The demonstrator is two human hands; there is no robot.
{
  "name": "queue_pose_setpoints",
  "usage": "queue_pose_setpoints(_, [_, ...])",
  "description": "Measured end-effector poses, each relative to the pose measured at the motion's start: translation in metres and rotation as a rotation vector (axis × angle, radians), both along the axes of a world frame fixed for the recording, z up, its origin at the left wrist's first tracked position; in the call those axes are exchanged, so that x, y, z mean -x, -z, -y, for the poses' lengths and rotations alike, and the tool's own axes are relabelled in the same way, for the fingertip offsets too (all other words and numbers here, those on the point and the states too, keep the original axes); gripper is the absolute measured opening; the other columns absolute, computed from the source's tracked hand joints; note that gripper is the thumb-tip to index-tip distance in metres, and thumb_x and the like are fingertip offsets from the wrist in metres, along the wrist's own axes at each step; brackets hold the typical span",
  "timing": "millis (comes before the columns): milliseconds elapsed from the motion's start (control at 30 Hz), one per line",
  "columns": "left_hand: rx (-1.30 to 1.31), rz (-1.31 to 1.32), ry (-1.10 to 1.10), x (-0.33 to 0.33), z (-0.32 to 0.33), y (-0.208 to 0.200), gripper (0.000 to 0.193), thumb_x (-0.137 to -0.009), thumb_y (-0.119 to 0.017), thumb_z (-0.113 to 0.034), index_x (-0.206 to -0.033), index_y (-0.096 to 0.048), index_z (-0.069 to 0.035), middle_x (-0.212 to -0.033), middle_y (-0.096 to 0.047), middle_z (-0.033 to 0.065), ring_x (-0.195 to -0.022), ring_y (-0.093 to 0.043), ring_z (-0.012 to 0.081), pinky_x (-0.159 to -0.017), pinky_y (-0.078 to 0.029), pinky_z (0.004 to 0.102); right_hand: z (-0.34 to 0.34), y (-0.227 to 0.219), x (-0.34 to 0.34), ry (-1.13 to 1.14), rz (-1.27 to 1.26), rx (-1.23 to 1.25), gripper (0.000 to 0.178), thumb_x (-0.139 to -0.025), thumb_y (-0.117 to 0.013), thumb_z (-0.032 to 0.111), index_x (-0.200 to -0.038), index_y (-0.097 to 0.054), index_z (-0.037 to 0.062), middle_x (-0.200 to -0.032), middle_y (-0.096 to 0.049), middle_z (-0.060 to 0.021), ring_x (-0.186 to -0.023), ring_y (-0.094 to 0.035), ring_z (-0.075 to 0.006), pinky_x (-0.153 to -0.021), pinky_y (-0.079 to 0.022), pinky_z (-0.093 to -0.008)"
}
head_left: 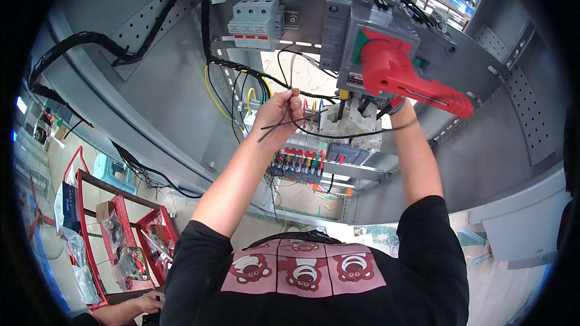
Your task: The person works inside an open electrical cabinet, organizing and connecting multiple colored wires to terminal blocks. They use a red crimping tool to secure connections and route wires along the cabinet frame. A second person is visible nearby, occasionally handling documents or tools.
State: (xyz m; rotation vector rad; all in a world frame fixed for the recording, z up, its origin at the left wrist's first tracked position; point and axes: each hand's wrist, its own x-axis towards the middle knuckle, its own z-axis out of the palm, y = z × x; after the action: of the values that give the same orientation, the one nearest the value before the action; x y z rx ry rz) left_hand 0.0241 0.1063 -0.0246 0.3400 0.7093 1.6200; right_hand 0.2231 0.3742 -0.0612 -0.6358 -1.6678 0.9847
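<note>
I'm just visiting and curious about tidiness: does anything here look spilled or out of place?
Small coloured scraps lie strewn on the pale surface below the wired terminal row, looking dropped rather than placed. Nothing looks plainly damaged.

- The person is wearing a black shirt (338,310).
- The left sleeve (199,253) and the right sleeve (426,223) are looking black and short.
- A pink print (329,273) is covering part of the shirt.
- Thin black lines (277,271) are cutting it into boxes (231,284).
- Dark pink bears (303,283) are filling the boxes, and white is showing on them too.
- The left hand (283,111) and both arms (232,184) below the sleeves are showing bare.
</note>
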Motion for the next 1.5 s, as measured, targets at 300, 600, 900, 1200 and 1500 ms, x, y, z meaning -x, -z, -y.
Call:
queue_pose_setpoints(300, [-0.125, -0.403, 0.112, 0.03, -0.039, -0.005, 0.018, -0.099, -0.042, -0.023, -0.093, -0.054, -0.01, -0.079, -0.055, -0.0022, -0.057, -0.04, 0.0029, -0.051, -0.034, 0.0199, 0.025, 0.015, -0.001, 0.044, 0.147, -0.228, 0.031, -0.089, -0.054, 0.024, -0.117, -0.055, 0.0091, -0.119, -0.059, -0.0081, -0.11, -0.055, -0.0239, -0.095, -0.043, -0.035])
queue_pose_setpoints(600, [-0.676, -1.65, -0.86, 0.059, -0.164, 0.015, 0.021, -0.084, -0.055, -0.017, -0.101, -0.06, -0.007, -0.087, -0.062, 0.0079, -0.077, -0.059, 0.0237, -0.065, -0.047, 0.0355, -0.001, 0.021, -0.062, -0.173, 0.72, -0.382, 0.04, -0.091, -0.052, 0.029, -0.126, -0.048, 0.0105, -0.13, -0.051, -0.0084, -0.118, -0.049, -0.0233, -0.101, -0.039, -0.036])
queue_pose_setpoints(900, [-0.245, -1.315, -0.378, 0.062, -0.221, 0.002, 0.027, -0.087, -0.051, -0.018, -0.11, -0.059, -0.005, -0.11, -0.059, 0.0125, -0.101, -0.056, 0.0263, -0.087, -0.044, 0.0357, -0.015, 0.043, -0.054, -0.173, 0.243, -0.011, 0.033, -0.094, -0.045, 0.032, -0.119, -0.05, 0.0108, -0.118, -0.056, -0.006, -0.108, -0.055, -0.0213, -0.091, -0.046, -0.0344])
queue_pose_setpoints(1200, [-0.386, -1.237, -0.368, 0.038, -0.227, -0.005, 0.024, -0.087, -0.052, -0.014, -0.107, -0.06, -0.003, -0.098, -0.062, 0.0097, -0.092, -0.057, 0.0222, -0.084, -0.044, 0.0331, 0.024, 0.003, 0.001, -0.273, -0.847, 0.827, 0.028, -0.094, -0.047, 0.032, -0.112, -0.053, 0.0114, -0.108, -0.059, -0.0037, -0.093, -0.058, -0.0177, -0.077, -0.051, -0.0323])
queue_pose_setpoints(1500, [-0.36, -1.11, -0.206, -0.011, -0.09, -0.011, 0.019, -0.088, -0.05, -0.01, -0.102, -0.06, -0.001, -0.087, -0.063, 0.0067, -0.084, -0.057, 0.0159, -0.08, -0.043, 0.0301, 0.043, 0.027, -0.024, -0.114, -0.6, 0.678, 0.021, -0.091, -0.054, 0.032, -0.102, -0.055, 0.0134, -0.093, -0.063, -0.003, -0.079, -0.06, -0.0158, -0.063, -0.052, -0.031])
